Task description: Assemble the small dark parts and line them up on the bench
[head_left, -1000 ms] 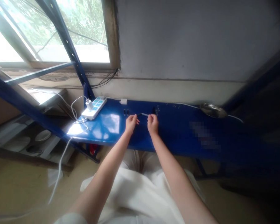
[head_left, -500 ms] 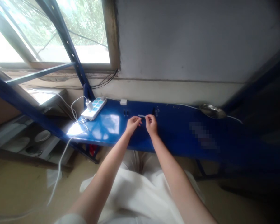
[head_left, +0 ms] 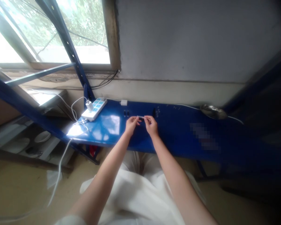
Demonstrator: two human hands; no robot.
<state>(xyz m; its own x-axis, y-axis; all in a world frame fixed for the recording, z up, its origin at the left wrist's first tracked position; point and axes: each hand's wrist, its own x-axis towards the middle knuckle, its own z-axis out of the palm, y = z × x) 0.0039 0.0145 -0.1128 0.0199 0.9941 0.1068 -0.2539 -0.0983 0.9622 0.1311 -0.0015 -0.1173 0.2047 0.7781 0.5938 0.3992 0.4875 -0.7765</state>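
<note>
Between my hands, above the blue table [head_left: 173, 134], is a short thin light-coloured rod [head_left: 141, 117] whose exact kind is too small to make out. My left hand [head_left: 131, 124] pinches its left end with thumb and fingers. At the other end, my right hand [head_left: 151, 125] is also closed on the rod. Behind my hands lie two small black pieces [head_left: 126, 113] to the left. Beyond my right hand are a small dark item [head_left: 154, 111] and a cluster of tiny clear pieces [head_left: 157, 110].
A white power strip [head_left: 95, 109] with a plugged-in charger [head_left: 89, 105] sits on the left. A white adapter [head_left: 124, 102] lies near the wall. At the back right is a shiny metal dish [head_left: 214, 111] by a white cable. Blue shelf posts [head_left: 70, 47] rise at left.
My left hand has closed on the rod's left end, which stuck out free before. The rod now spans both hands. My right hand has barely moved.
</note>
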